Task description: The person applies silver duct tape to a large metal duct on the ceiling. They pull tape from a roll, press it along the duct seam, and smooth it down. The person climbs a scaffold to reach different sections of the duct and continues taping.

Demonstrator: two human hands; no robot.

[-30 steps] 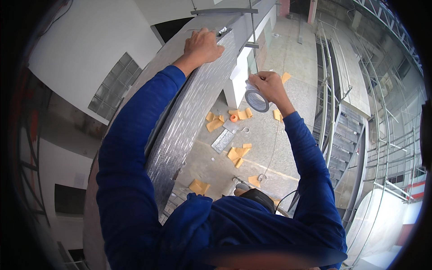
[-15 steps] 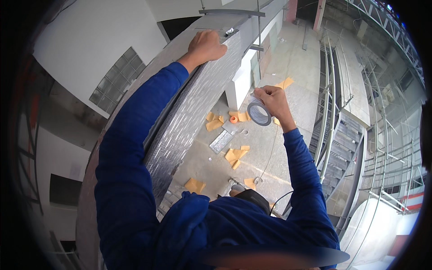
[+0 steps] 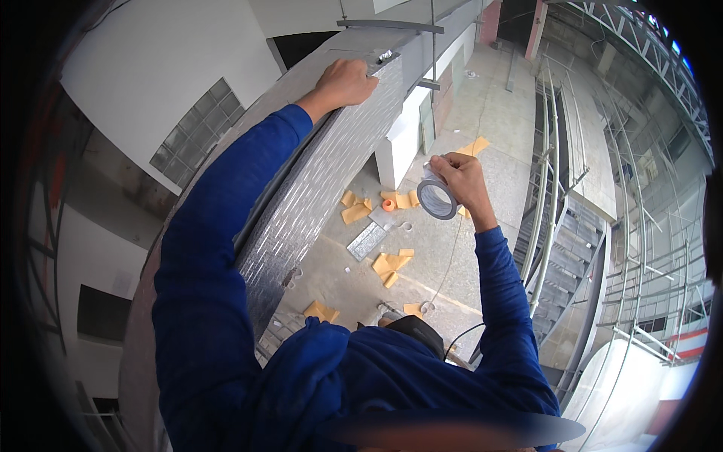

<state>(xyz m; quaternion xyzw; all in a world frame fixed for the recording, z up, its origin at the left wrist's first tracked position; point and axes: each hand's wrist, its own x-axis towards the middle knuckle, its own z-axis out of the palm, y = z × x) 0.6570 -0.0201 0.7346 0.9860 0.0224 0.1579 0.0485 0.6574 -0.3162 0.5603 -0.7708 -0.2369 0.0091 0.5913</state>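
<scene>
Closed into a fist, my left hand [image 3: 345, 83] rests at the top edge of a long duct-like run wrapped in silvery foil insulation [image 3: 339, 158]. Whatever its fingers press or grip there is hidden. A crumpled bit of foil [image 3: 385, 56] sits just beyond it on the same run. Off to the right, in the air over the floor far below, my right hand [image 3: 465, 184] pinches a roll of grey tape [image 3: 433, 215] at its upper side. The roll hangs under the fingers, its round hole in view.
On the floor below lie several torn yellow-brown paper pieces [image 3: 390, 265], a silvery flat panel [image 3: 367, 241] and an orange roll [image 3: 388, 205]. Metal scaffold tubes [image 3: 544, 203] and steps [image 3: 561, 256] stand to the right. A grey hanger bar [image 3: 390, 26] crosses above the run's far end.
My right hand has lowered slightly with the tape roll. My left hand keeps its place on the foil-wrapped run. The whole view has shifted a little.
</scene>
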